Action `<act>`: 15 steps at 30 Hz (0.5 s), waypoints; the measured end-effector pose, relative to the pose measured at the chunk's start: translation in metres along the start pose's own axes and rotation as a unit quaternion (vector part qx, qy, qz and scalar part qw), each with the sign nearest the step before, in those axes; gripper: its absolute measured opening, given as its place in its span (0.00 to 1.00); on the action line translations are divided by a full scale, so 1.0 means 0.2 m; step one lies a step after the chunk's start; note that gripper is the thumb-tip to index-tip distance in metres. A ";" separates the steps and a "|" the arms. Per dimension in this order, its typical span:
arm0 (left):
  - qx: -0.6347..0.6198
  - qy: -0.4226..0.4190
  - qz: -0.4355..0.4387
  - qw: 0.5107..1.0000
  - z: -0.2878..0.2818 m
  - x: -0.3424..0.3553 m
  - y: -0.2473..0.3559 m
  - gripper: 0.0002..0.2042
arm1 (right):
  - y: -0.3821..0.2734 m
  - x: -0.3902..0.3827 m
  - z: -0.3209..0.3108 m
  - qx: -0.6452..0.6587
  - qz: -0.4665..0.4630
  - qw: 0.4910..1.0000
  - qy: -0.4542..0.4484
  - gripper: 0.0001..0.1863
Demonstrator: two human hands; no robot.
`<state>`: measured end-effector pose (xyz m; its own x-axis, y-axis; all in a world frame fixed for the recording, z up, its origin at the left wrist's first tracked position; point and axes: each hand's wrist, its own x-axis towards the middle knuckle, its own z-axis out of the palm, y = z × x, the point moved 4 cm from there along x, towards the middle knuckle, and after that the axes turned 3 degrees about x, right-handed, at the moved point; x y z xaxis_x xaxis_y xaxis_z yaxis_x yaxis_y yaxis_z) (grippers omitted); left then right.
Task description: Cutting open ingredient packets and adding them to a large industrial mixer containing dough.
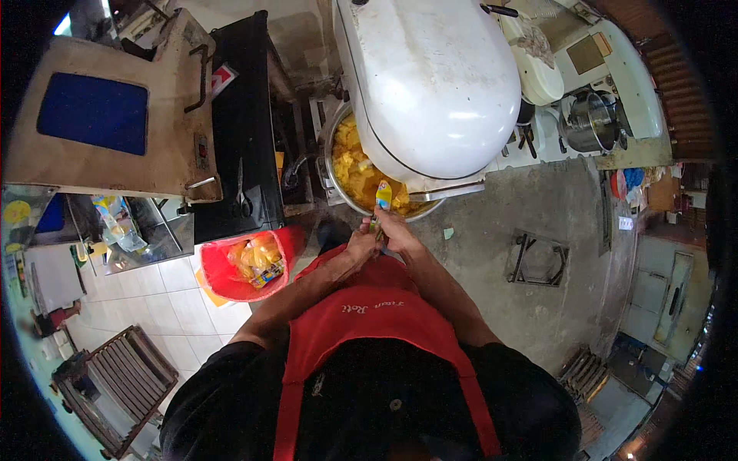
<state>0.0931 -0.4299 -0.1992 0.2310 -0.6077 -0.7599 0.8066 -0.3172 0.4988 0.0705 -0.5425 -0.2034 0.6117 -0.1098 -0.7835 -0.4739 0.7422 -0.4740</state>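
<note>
Both my hands are together at the front of a large metal bowl (330,175) of yellow, lumpy mixture (347,157) beneath the white mixer (434,84). My right hand (390,224) is closed round a small yellow packet (383,197) whose top points toward the bowl. My left hand (361,244) is closed on the lower part of the same packet, just below and left of the right one. A red bucket (217,276) holding yellow packets (252,257) stands left of my forearms.
A black worktop (231,92) with scissors (243,200) lies left beside a cabinet with a blue window (92,113). Steel pots (586,123) sit on the right counter (638,92). A metal frame (538,257) is on the right floor; a slatted rack (115,384) stands lower left.
</note>
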 end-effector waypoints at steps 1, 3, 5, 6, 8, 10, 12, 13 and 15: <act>0.036 0.060 0.028 0.997 0.01 -0.01 0.02 0.09 | 0.03 0.02 -0.03 0.019 0.022 0.999 0.015 0.16; 0.058 0.087 -0.021 0.994 0.05 -0.01 0.05 0.07 | 0.05 0.07 -0.09 0.030 -0.003 0.999 0.026 0.15; 0.073 0.123 -0.067 0.988 0.00 0.02 -0.02 0.05 | 0.04 0.07 -0.08 0.035 -0.023 0.999 0.029 0.15; 0.177 0.107 0.038 0.978 -0.06 0.09 -0.08 0.05 | 0.01 0.04 -0.03 0.016 -0.028 0.999 0.019 0.17; 0.276 0.087 0.142 0.946 -0.12 0.26 -0.23 0.05 | -0.04 0.01 0.00 -0.005 -0.035 0.999 0.012 0.20; 0.206 0.118 0.121 0.964 -0.17 0.37 -0.34 0.06 | -0.04 0.04 -0.03 -0.010 -0.058 0.998 0.023 0.21; 0.278 0.133 0.128 0.943 -0.12 0.27 -0.27 0.12 | -0.06 0.06 -0.04 -0.003 -0.026 0.999 0.036 0.19; 0.351 0.143 0.135 0.915 -0.08 0.19 -0.19 0.21 | -0.06 0.07 -0.05 0.006 0.002 0.999 0.050 0.18; 0.438 0.140 0.155 0.874 0.01 0.05 -0.06 0.20 | -0.06 0.10 -0.06 0.012 -0.009 0.997 0.073 0.18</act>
<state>0.0857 -0.4329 -0.2116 0.5875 -0.5996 -0.5434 -0.0162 -0.6801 0.7330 0.0810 -0.5621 -0.2174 0.5205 -0.2175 -0.8257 -0.4471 0.7544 -0.4806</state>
